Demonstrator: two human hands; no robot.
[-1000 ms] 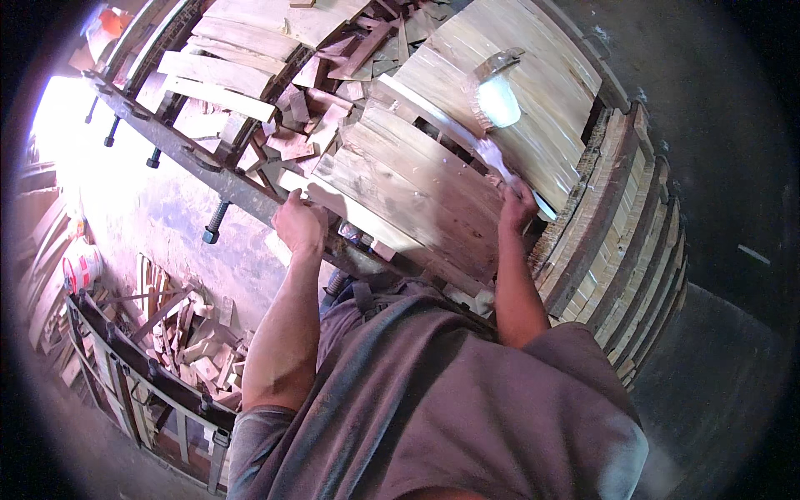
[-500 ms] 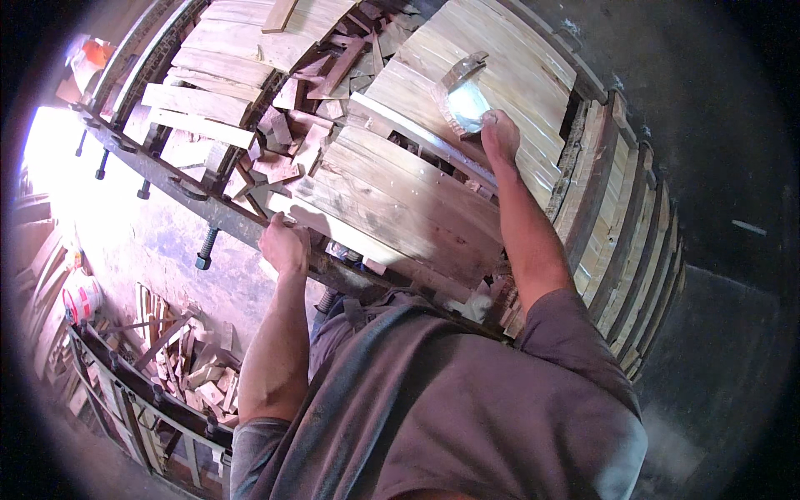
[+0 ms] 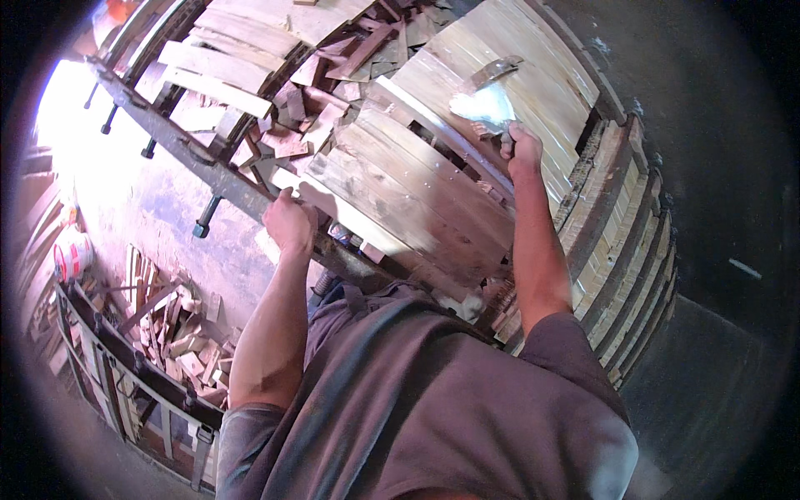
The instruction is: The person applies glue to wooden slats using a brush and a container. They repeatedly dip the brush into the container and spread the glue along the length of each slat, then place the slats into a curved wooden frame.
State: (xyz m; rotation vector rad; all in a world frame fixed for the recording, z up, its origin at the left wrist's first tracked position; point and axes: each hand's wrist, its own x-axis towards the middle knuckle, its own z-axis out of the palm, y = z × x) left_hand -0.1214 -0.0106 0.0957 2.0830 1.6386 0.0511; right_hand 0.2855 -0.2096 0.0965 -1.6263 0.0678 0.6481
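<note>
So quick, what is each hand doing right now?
Left hand: closed, gripping the near edge of the wooden panel.
Right hand: closed around the handle of a hatchet, held over the boards.

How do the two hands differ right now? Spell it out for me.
The left hand rests low on the near edge of the wooden panel, fingers curled over the boards; the right hand is raised farther up and away. The left hand holds no tool; the right hand grips a metal-bladed tool against the slats. The left arm is nearly straight down, the right reaches forward. Both are bare.
</note>
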